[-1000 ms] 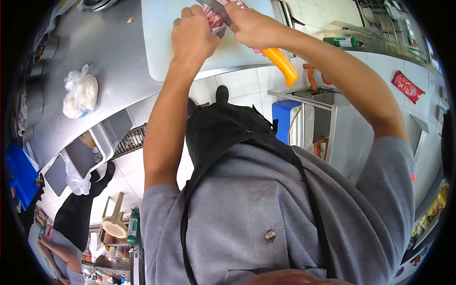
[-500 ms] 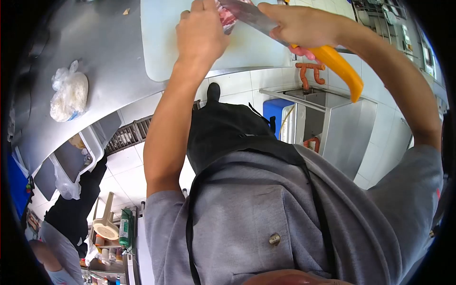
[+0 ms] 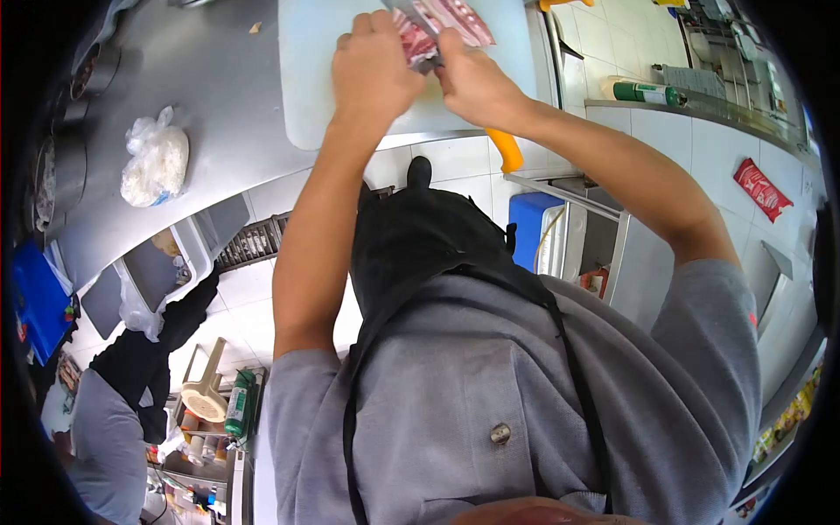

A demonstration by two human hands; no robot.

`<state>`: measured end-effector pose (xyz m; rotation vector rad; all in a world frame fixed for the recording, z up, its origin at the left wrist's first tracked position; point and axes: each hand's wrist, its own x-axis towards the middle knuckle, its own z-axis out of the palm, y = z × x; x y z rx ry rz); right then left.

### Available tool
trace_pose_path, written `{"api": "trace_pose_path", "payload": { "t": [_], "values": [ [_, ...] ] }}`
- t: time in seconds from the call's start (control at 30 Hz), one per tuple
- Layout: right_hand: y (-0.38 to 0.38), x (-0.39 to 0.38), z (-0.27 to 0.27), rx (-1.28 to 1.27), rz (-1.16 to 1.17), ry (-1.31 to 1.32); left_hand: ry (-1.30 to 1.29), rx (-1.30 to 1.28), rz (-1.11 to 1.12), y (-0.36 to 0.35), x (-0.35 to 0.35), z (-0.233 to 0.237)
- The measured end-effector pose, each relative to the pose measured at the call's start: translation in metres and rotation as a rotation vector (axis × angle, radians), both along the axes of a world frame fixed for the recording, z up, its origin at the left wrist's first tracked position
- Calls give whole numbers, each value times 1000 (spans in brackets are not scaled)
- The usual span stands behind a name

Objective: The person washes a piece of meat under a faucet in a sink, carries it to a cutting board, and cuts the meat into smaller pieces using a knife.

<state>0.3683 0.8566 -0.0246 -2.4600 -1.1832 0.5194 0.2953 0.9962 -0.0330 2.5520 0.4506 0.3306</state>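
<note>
A whitish cutting board point(image 3: 306, 96) lies at the top of the head view. My left hand point(image 3: 374, 66), fingers curled, presses on a red and white piece of meat point(image 3: 415, 39). My right hand point(image 3: 479, 80) is closed on a knife whose yellow handle point(image 3: 505, 150) sticks out below the wrist, over the board's near edge. The blade runs up between that piece and a second strip of marbled meat point(image 3: 462, 21) on its right. Most of the blade is hidden by my right hand and the meat.
Left of the board, a tied plastic bag point(image 3: 156, 166) with white contents rests on the steel counter point(image 3: 229, 96). Metal pots point(image 3: 63, 166) stand at the far left. Another person point(image 3: 105, 437) is at lower left. A red packet point(image 3: 763, 189) shows at right.
The knife has come left and down, its handle swinging closer to my body. A separate strip of meat now shows right of the blade. My left hand stays on the meat.
</note>
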Motion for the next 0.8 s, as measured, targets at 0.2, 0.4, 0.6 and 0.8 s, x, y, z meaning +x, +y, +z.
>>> {"api": "trace_pose_path", "payload": {
  "t": [0.2, 0.4, 0.6, 0.8],
  "values": [
    [-16, 2, 108, -489, 94, 249, 72, 43, 21, -2, 0, 3],
    [15, 2, 212, -815, 169, 482, 23, 38, -10, 1, 0, -1],
    [13, 10, 121, -703, -10, 369, -21, -125, 12, -2, -4, 3],
    [-2, 11, 42, -414, 38, 273, -60, -9, 3, -1, -1, 0]
  ]
}}
